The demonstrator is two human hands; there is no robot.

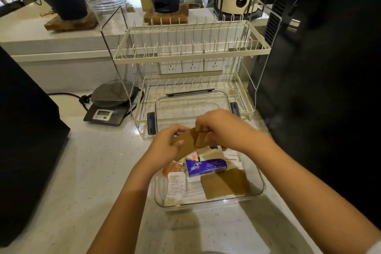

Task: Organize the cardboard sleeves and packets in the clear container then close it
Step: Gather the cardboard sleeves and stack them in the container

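Cardboard sleeves pinched in both hands' grip, left, right, above clear container.

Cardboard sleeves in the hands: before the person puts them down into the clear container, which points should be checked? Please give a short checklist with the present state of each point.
1. Both hands grip the held cardboard sleeves: ok, left hand and right hand pinch them above the clear container.
2. Container is open: ok, the lid stands apart, leaning at the dish rack.
3. Free room inside: ok, the left strip beside the white packet looks bare.
4. Loose sleeve lies flat: ok.
5. Blue packet is tidy: not ok, it lies askew on other packets.
6. Number of held sleeves: cannot tell.
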